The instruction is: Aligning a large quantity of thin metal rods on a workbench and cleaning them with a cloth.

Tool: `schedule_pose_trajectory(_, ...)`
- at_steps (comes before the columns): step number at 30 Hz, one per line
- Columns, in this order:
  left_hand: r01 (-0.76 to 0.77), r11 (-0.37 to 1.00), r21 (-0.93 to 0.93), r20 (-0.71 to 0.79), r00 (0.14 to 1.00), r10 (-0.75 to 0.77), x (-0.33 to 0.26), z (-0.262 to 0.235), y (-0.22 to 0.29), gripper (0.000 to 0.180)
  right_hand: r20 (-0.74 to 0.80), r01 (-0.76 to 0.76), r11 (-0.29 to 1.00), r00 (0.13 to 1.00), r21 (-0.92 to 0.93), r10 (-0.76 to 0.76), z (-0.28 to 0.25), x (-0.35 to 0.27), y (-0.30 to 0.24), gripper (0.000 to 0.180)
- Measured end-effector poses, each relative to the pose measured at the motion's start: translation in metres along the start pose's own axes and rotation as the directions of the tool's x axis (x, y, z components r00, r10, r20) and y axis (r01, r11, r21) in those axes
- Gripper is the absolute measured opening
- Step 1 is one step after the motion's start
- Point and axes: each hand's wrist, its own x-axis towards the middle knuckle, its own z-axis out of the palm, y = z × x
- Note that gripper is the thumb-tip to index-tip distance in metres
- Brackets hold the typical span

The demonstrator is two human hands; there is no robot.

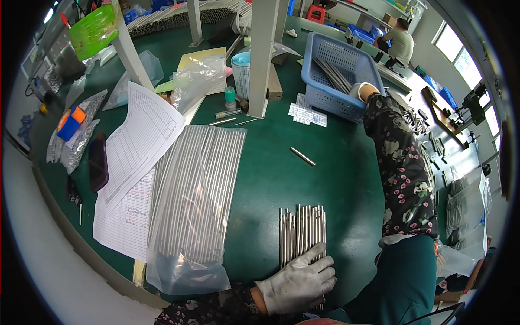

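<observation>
We see gloved left hand [299,284] flat, fingers spread on row of short steel rods [302,233]; right hand [362,91] at 1 o'clock in blue plastic basket [341,76], grip cannot tell.

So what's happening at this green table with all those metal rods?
A person in white gloves is handling thin metal rods. The left hand rests flat on the near ends of a row of rods lined up on the table. The right hand reaches into a blue basket holding more rods. A clear bag of longer rods lies to the left, beside some paper forms.
</observation>
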Motion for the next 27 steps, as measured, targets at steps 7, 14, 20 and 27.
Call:
schedule_pose_trajectory(7, 0.004, 1.0, 0.013, -0.029, 1.0, -0.004, -0.001, 0.0, -0.003, 0.036, -0.188, -0.121, 0.984, 0.972, 0.129, 0.144, -0.029, -0.088, -0.049, 0.041)
schedule_pose_trajectory(14, -0.001, 0.996, 0.088, 0.003, 1.0, 0.001, -0.005, 0.003, 0.002, 0.038, -0.27, -0.087, 0.984, 0.955, 0.156, 0.127, -0.049, -0.141, -0.064, 0.039)
schedule_pose_trajectory(20, 0.02, 0.989, 0.143, 0.037, 0.999, -0.026, -0.006, 0.004, 0.001, 0.041, -0.333, 0.26, 0.945, 0.925, 0.199, -0.184, -0.058, -0.178, -0.014, 0.025)
schedule_pose_trajectory(27, -0.009, 0.986, 0.168, -0.08, 0.997, 0.022, -0.004, 0.005, -0.008, 0.034, -0.003, 0.035, 0.384, 0.996, 0.923, -0.085, 0.016, -0.381, -0.021, 0.041)
